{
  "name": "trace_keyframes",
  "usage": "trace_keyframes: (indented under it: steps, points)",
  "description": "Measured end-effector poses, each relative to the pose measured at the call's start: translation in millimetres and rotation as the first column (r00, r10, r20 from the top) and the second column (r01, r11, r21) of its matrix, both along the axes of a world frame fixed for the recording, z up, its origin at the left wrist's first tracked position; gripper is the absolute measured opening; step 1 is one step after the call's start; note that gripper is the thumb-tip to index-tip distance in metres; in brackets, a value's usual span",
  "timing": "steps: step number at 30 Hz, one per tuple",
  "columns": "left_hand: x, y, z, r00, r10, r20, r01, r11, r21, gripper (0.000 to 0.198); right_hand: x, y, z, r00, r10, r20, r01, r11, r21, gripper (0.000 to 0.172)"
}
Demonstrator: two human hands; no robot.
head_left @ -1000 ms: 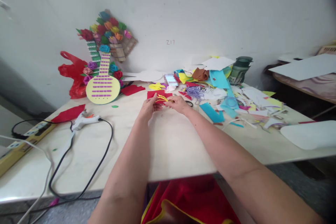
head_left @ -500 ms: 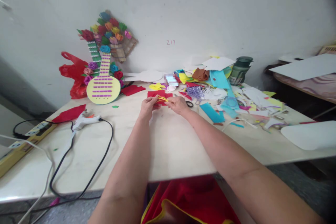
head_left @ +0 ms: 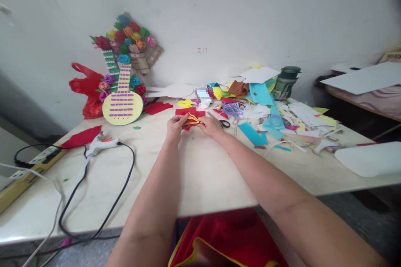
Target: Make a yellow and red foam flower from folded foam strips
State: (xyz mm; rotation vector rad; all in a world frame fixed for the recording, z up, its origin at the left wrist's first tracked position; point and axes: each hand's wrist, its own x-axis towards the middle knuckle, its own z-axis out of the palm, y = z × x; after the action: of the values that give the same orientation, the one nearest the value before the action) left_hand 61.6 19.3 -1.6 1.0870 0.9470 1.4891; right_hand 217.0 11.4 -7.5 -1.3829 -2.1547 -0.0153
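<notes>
Thin yellow strips (head_left: pixel 193 119) stretch between my two hands near the middle of the table. My left hand (head_left: pixel 176 127) pinches them at one end, thumb against fingers. At the other end my right hand (head_left: pixel 211 127) is closed on them, its fingertips partly hidden. Directly behind and under the strips lies a red piece of sheet material (head_left: pixel 188 111), whether paper or cloth I cannot tell. A pair of scissors (head_left: pixel 224 124) with black handles rests just right of my right hand.
Left on the table (head_left: pixel 216 179) are a white glue gun (head_left: pixel 105 145) with a black cord and a yellow power strip (head_left: pixel 31 175). A paper-flower-decorated yellow lute shape (head_left: pixel 122 108) leans at the back. Paper scraps (head_left: pixel 269 110), purple yarn (head_left: pixel 232 109) and a green bottle (head_left: pixel 286 82) fill the right.
The yellow strips have spread and now bow apart between my hands. My right hand has shifted slightly left and down, and more of the scissors shows.
</notes>
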Motion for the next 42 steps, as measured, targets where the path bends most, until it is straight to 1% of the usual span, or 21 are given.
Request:
trace_keyframes:
  steps: [4, 7, 13, 19, 21, 24, 28, 32, 36, 40, 42]
  points:
    - [0, 1, -0.4, 0.999, 0.028, -0.021, -0.027, 0.998, 0.048, 0.036, 0, 0, 0.2, 0.999, -0.019, -0.030, 0.019, 1.000, -0.017, 0.017]
    - [0, 2, -2.0, 1.000, 0.020, -0.018, -0.018, 0.996, 0.093, 0.033, 0, 0, 0.4, 0.993, -0.022, -0.119, 0.017, 0.999, -0.048, 0.016]
    - [0, 2, -2.1, 1.000, -0.021, 0.000, 0.021, 0.990, 0.137, 0.032, 0, 3, -2.4, 0.946, 0.017, -0.324, -0.058, 0.992, -0.116, 0.011]
    - [-3, 3, -1.1, 0.994, -0.104, -0.021, 0.106, 0.985, 0.137, 0.030, 2, 7, -6.8, 0.909, 0.014, -0.416, -0.075, 0.989, -0.130, 0.009]
    - [-4, 3, -0.5, 0.993, -0.120, -0.017, 0.121, 0.984, 0.132, 0.029, 2, 6, -5.8, 0.909, 0.038, -0.416, -0.094, 0.989, -0.113, 0.010]
    - [-4, 3, 1.1, 0.994, -0.107, -0.006, 0.107, 0.985, 0.135, 0.029, 0, 2, -2.7, 0.924, 0.065, -0.376, -0.106, 0.990, -0.090, 0.012]
    - [-1, 1, 3.2, 0.995, -0.091, -0.044, 0.098, 0.981, 0.167, 0.031, -2, 0, -0.4, 0.944, 0.056, -0.325, -0.093, 0.991, -0.099, 0.016]
    - [0, -2, 5.6, 0.976, -0.085, -0.200, 0.125, 0.972, 0.196, 0.027, 0, 1, -0.6, 0.952, 0.040, -0.305, -0.069, 0.994, -0.084, 0.017]
    - [1, -3, 7.6, 0.928, -0.079, -0.365, 0.158, 0.969, 0.190, 0.019, 1, 1, -0.4, 0.964, 0.027, -0.265, -0.044, 0.997, -0.058, 0.015]
    - [1, -2, 7.9, 0.876, 0.004, -0.483, 0.129, 0.962, 0.242, 0.008, 1, 1, -0.7, 0.978, 0.027, -0.206, -0.034, 0.999, -0.029, 0.017]
    - [1, -1, 7.0, 0.859, 0.019, -0.511, 0.133, 0.956, 0.260, 0.004, 0, 1, -0.8, 0.983, 0.023, -0.182, -0.028, 0.999, -0.024, 0.018]
